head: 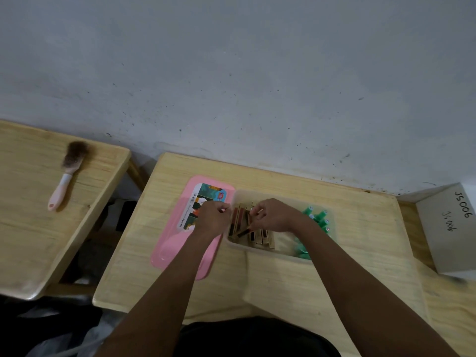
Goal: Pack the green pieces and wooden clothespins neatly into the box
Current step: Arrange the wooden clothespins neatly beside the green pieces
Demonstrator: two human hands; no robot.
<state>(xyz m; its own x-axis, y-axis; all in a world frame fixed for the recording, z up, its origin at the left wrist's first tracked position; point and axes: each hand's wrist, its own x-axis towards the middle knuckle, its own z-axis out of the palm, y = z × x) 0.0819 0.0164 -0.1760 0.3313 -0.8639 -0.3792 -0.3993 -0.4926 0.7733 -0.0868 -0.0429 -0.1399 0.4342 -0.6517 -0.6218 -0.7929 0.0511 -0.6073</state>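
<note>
Beyond the bare forearms (164,279), the right hand (273,215) pinches a tilted wooden clothespin (243,231) over the row in the translucent plastic box (257,249), which holds green plastic pieces (318,220) at its right end; the left hand (215,217) curls at the rim, its hold unclear, and a pin pushed in askew could topple the row.

Open desk (360,253) right of box (257,250); pink lid (175,249) just left.

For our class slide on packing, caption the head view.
Right hand pinches a wooden clothespin in the box with green pieces; left hand over pink lid.
</note>
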